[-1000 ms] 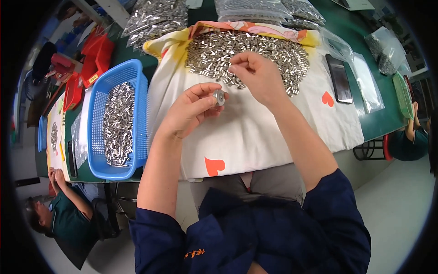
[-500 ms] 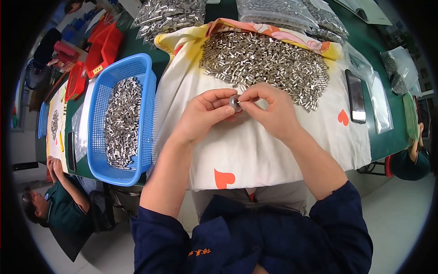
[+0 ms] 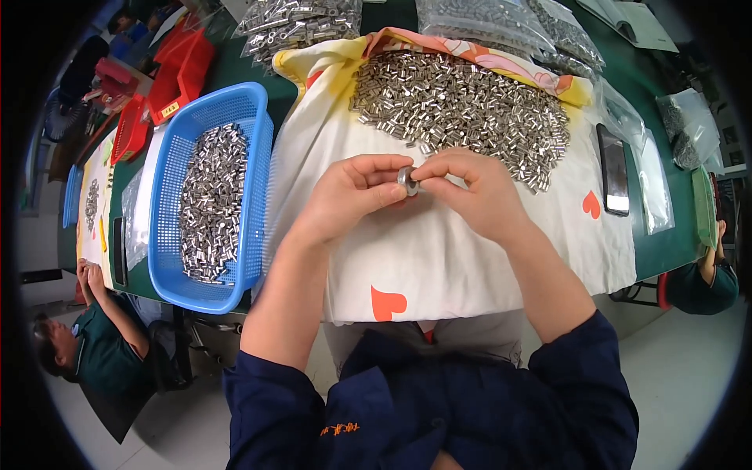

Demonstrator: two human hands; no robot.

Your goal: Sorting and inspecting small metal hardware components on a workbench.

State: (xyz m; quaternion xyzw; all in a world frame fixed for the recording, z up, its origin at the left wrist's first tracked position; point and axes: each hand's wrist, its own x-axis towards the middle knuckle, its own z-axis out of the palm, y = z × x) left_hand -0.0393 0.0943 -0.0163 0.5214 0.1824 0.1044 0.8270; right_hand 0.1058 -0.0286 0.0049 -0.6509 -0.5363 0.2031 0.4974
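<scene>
1. Round metal piece: partly covered by the grip of the left hand; rear side out of sight.
2. Between the fingertips of the right hand: too small and covered to tell.
3. Left bag of metal parts and right bag: cut off by the upper edge.
4. Counter: largely hidden beneath the white cloth.
5. Person at far right: partly lost in the dark rim.
6. Pieces at far left: too small to tell.

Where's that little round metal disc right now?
In the head view, the round metal disc sits a little above centre, held in the left hand, with the right hand at its right side, below the pile of small metal cylinders.
</scene>
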